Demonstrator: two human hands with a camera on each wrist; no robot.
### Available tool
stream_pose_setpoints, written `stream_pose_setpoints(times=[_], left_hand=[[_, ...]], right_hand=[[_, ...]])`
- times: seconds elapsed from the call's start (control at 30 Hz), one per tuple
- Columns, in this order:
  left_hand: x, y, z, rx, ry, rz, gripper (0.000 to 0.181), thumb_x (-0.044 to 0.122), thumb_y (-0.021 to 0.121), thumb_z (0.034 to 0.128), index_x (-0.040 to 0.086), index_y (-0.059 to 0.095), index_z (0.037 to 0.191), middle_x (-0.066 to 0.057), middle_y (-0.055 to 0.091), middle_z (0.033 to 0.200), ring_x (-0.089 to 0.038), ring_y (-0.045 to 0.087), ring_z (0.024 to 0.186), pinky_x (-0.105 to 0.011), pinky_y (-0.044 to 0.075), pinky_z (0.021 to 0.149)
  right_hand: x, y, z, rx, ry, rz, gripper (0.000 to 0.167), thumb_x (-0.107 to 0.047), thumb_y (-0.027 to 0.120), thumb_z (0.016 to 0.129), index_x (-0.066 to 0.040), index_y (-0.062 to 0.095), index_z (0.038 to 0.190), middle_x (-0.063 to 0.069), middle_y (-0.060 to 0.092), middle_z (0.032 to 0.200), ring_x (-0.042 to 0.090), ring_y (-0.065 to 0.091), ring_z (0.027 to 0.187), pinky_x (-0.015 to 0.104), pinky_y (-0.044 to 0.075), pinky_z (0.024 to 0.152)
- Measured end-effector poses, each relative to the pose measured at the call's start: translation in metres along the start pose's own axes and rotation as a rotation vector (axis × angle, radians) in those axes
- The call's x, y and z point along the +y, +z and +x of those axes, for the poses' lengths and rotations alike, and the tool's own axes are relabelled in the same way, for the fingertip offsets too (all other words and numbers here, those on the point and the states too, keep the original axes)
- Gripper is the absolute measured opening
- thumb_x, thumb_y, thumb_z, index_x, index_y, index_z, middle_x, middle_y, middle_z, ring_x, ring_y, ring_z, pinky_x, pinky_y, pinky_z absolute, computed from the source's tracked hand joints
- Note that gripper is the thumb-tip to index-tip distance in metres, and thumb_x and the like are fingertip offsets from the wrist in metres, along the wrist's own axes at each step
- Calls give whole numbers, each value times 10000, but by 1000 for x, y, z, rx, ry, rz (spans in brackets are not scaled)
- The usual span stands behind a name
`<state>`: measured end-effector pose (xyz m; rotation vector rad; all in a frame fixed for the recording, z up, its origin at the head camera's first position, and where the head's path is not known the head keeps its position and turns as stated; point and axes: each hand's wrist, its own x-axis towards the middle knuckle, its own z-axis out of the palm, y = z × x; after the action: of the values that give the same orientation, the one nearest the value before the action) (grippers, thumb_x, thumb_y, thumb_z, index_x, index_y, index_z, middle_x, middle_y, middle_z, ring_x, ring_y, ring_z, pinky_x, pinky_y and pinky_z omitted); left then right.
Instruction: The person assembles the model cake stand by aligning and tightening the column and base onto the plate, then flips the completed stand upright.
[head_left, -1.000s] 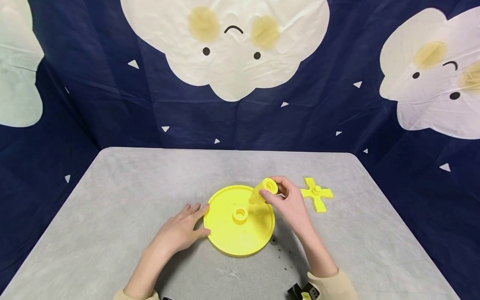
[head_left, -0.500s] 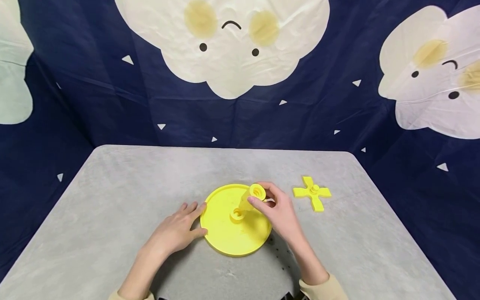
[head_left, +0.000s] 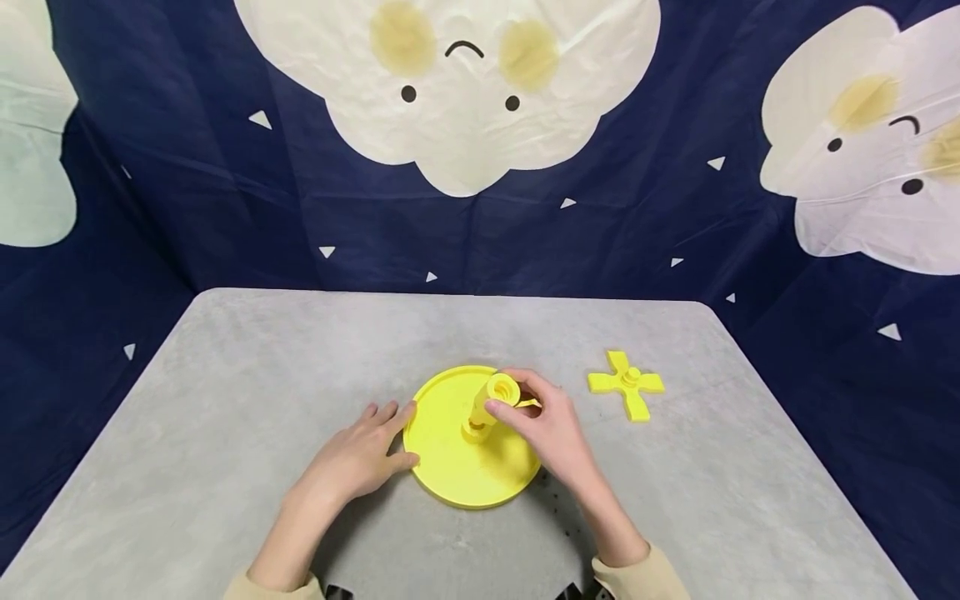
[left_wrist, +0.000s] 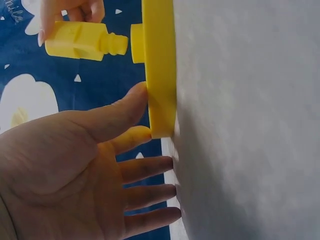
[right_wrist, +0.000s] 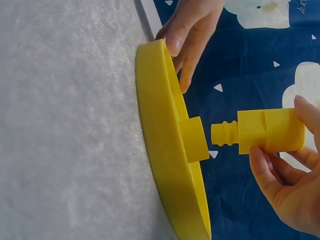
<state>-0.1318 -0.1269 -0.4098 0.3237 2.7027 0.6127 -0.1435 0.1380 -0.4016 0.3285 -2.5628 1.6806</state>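
Observation:
A yellow round tray (head_left: 442, 467) with a low rim lies on the table. From its middle rises a short hollow socket (right_wrist: 194, 140). My right hand (head_left: 551, 429) pinches a thick yellow post (right_wrist: 270, 131) between thumb and fingers. The post's narrow threaded end points at the socket, with a small gap showing in both wrist views. My left hand (head_left: 356, 458) rests at the tray's left side, its thumb and index finger touching the rim. In the left wrist view the other fingers of that hand are fairly straight and spread.
A flat yellow cross-shaped piece (head_left: 626, 385) with a round knob lies right of the tray. Grey tabletop (head_left: 247, 375) surrounds these things. Behind the table hangs a dark blue cloth (head_left: 390, 225) with white clouds.
My right hand has carried the post leftward from the tray's right side to above the central socket. The left hand stays at the rim.

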Motion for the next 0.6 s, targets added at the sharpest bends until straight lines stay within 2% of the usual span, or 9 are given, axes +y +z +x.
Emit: stream_pose_setpoints(times=[0.23,0.4,0.6], left_hand=[[0,-5,-4,4,-8,19,759,387,703,969,135,375,1606,-238,352,1650,-518,282,1530,-707,370,1145],[-2,-6,-5,15,-8,4,765,388,712,961,140,379,1604,-229,354,1652,-508,277,1537,-705,362,1153],[1,1,-3,37,8,-1,760,396,717,955,138,398,1595,-221,384,1638,-505,309,1525,-715,377,1133]], right_hand=[[-1,9,3,-24,4,-8,380,-305,815,896,-247,710,1257,-22,735,1147,176,667,1041,275,601,858],[-1,11,5,-24,1,-31,441,-299,812,898,-189,701,1311,-20,740,1160,173,666,1039,267,597,862],[-1,9,1,-35,24,-89,479,-326,826,881,-271,685,1335,-40,742,1143,146,666,989,262,601,871]])
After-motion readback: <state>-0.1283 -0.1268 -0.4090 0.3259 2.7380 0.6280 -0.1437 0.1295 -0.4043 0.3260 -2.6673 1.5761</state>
